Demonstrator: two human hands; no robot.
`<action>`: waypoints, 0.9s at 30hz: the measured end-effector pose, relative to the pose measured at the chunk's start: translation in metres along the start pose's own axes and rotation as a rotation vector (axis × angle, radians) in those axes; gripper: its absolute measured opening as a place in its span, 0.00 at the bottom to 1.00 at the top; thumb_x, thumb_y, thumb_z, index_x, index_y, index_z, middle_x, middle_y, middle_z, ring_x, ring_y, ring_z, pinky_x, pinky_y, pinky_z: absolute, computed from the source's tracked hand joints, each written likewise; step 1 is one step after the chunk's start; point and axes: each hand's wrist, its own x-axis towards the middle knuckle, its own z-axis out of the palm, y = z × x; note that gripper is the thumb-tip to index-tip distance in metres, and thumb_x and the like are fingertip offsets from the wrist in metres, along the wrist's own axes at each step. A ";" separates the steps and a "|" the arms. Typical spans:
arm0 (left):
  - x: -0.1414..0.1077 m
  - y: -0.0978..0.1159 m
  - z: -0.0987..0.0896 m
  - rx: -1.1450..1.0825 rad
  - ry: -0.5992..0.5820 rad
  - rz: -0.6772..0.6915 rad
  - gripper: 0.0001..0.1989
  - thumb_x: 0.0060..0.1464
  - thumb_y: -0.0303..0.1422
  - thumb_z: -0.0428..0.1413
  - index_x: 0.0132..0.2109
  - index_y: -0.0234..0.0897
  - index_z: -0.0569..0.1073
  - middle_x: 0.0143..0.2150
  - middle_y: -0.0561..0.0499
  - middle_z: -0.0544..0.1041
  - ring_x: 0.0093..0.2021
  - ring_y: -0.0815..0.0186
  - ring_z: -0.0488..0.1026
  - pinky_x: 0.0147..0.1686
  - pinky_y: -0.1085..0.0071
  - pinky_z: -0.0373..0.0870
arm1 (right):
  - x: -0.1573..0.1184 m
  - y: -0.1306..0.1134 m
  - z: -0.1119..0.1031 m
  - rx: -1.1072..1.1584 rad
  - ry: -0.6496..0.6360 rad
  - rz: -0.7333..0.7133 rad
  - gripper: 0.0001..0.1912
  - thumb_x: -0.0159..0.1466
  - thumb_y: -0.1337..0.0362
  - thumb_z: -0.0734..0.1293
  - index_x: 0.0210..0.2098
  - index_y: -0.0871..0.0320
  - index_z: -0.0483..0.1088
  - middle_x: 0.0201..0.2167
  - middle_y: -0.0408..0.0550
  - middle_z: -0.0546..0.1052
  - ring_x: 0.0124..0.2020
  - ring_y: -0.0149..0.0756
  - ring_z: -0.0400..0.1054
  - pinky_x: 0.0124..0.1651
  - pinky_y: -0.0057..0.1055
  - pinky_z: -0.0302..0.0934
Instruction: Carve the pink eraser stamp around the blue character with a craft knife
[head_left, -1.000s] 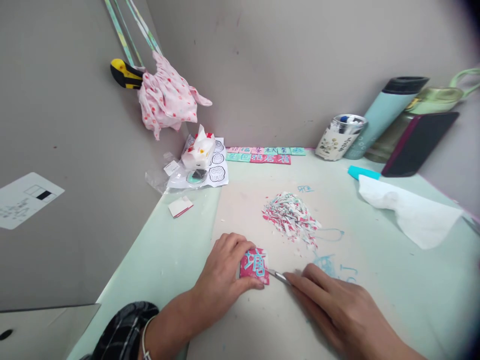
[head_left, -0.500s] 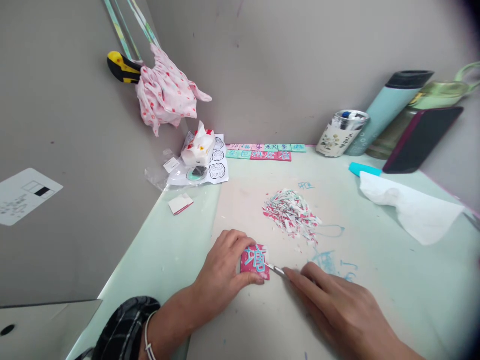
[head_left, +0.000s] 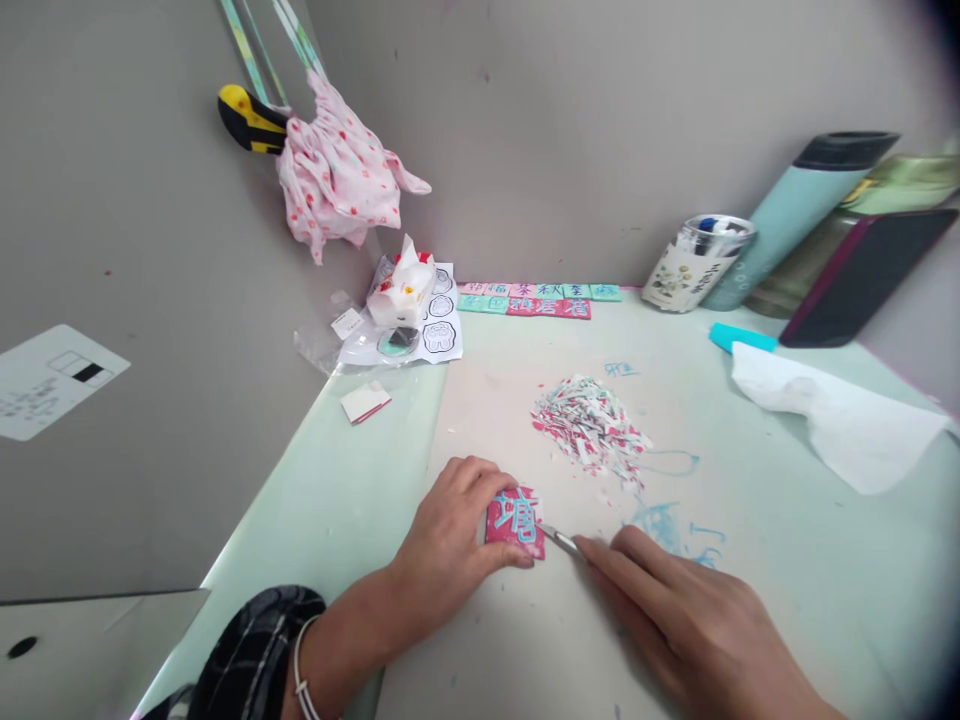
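Note:
My left hand (head_left: pixel 457 530) is closed around the left side of a small square carving block (head_left: pixel 504 541), thumb at its near edge and fingers at the far edge. The block lies flat, with a red face and a light-blue outlined Chinese character. In my right hand (head_left: pixel 675 610) is a slim carving knife (head_left: pixel 564 543), gripped like a pen. Its tip meets the right part of the block's face; most of the handle is hidden in the fingers. Beyond the block lies a pile of red and white shavings (head_left: pixel 589 425).
Rows of character tiles (head_left: pixel 547 308) line the back wall. At back right stand a pen jar (head_left: pixel 686 275), a teal bottle (head_left: pixel 795 225) and a dark tablet (head_left: pixel 862 280), with a white tissue (head_left: pixel 847 425) in front. A tissue pack (head_left: pixel 401 290) and white block (head_left: pixel 366 402) lie left.
The whole view has shifted slightly, so most things sit a little to the right. The knife tip remains at the block's right side, and both hands keep their grips.

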 end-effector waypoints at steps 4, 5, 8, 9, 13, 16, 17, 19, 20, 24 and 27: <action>0.000 -0.001 0.000 -0.007 -0.002 -0.005 0.26 0.47 0.34 0.71 0.52 0.41 0.72 0.51 0.48 0.73 0.53 0.55 0.69 0.55 0.57 0.68 | 0.000 0.001 -0.002 0.012 -0.036 0.001 0.17 0.71 0.71 0.55 0.55 0.59 0.66 0.35 0.47 0.75 0.25 0.29 0.71 0.25 0.25 0.62; 0.000 -0.002 0.001 -0.004 -0.005 -0.005 0.26 0.47 0.34 0.71 0.52 0.41 0.72 0.51 0.48 0.73 0.53 0.55 0.69 0.55 0.57 0.68 | 0.000 0.001 -0.002 0.013 -0.039 0.008 0.16 0.71 0.71 0.55 0.55 0.58 0.66 0.34 0.47 0.75 0.25 0.29 0.70 0.25 0.25 0.62; 0.001 -0.002 0.001 0.010 -0.007 0.001 0.26 0.48 0.35 0.71 0.52 0.41 0.72 0.51 0.47 0.72 0.53 0.54 0.69 0.56 0.56 0.68 | 0.001 0.000 0.001 0.008 -0.025 0.034 0.15 0.71 0.70 0.56 0.53 0.58 0.67 0.31 0.44 0.73 0.22 0.29 0.68 0.23 0.26 0.60; 0.001 -0.002 0.001 0.012 -0.005 0.004 0.25 0.48 0.35 0.71 0.52 0.41 0.72 0.51 0.47 0.72 0.53 0.54 0.69 0.56 0.55 0.68 | 0.001 0.000 0.002 0.003 -0.021 0.037 0.15 0.70 0.70 0.56 0.53 0.57 0.67 0.31 0.44 0.73 0.22 0.28 0.67 0.23 0.27 0.60; 0.000 -0.001 0.001 0.011 0.001 0.017 0.24 0.49 0.35 0.71 0.51 0.41 0.72 0.51 0.48 0.73 0.53 0.55 0.69 0.56 0.55 0.68 | 0.000 -0.002 0.002 -0.039 -0.002 0.017 0.15 0.71 0.71 0.56 0.53 0.58 0.66 0.30 0.43 0.72 0.21 0.28 0.66 0.23 0.27 0.58; 0.000 0.000 0.000 0.009 -0.002 0.009 0.25 0.48 0.34 0.71 0.51 0.40 0.72 0.50 0.47 0.73 0.53 0.55 0.69 0.55 0.57 0.68 | 0.000 -0.003 0.002 -0.074 0.005 0.009 0.14 0.71 0.71 0.55 0.53 0.58 0.66 0.31 0.44 0.72 0.21 0.28 0.66 0.24 0.27 0.57; 0.000 0.001 -0.001 0.008 -0.005 0.003 0.25 0.47 0.33 0.71 0.51 0.39 0.72 0.50 0.47 0.73 0.53 0.55 0.69 0.55 0.57 0.68 | 0.001 -0.003 0.002 -0.082 0.004 0.013 0.14 0.71 0.71 0.55 0.53 0.58 0.66 0.31 0.44 0.72 0.22 0.28 0.66 0.24 0.27 0.57; 0.000 0.002 -0.001 0.008 -0.006 -0.005 0.25 0.47 0.33 0.71 0.51 0.39 0.72 0.51 0.47 0.73 0.53 0.55 0.69 0.56 0.57 0.68 | 0.003 -0.005 0.001 -0.095 0.010 0.022 0.14 0.71 0.71 0.55 0.53 0.58 0.66 0.31 0.43 0.72 0.21 0.28 0.65 0.24 0.28 0.56; 0.000 0.002 -0.001 0.009 -0.004 -0.008 0.25 0.47 0.33 0.71 0.52 0.39 0.72 0.51 0.47 0.73 0.53 0.55 0.69 0.56 0.56 0.68 | 0.003 -0.006 0.001 -0.099 0.011 0.020 0.14 0.71 0.71 0.55 0.53 0.58 0.65 0.31 0.43 0.72 0.20 0.28 0.65 0.23 0.28 0.56; 0.000 0.002 -0.001 0.011 0.006 0.000 0.24 0.48 0.33 0.71 0.51 0.41 0.72 0.50 0.48 0.73 0.53 0.55 0.69 0.55 0.56 0.68 | 0.003 -0.007 0.000 -0.107 0.036 -0.007 0.15 0.71 0.72 0.54 0.53 0.60 0.66 0.31 0.43 0.72 0.21 0.28 0.64 0.24 0.27 0.56; 0.000 0.001 0.000 0.008 0.006 0.006 0.24 0.48 0.33 0.71 0.51 0.42 0.72 0.50 0.48 0.73 0.53 0.54 0.69 0.55 0.56 0.69 | 0.002 -0.007 0.002 -0.114 0.045 0.004 0.16 0.70 0.73 0.54 0.54 0.61 0.66 0.32 0.45 0.72 0.23 0.28 0.65 0.26 0.28 0.56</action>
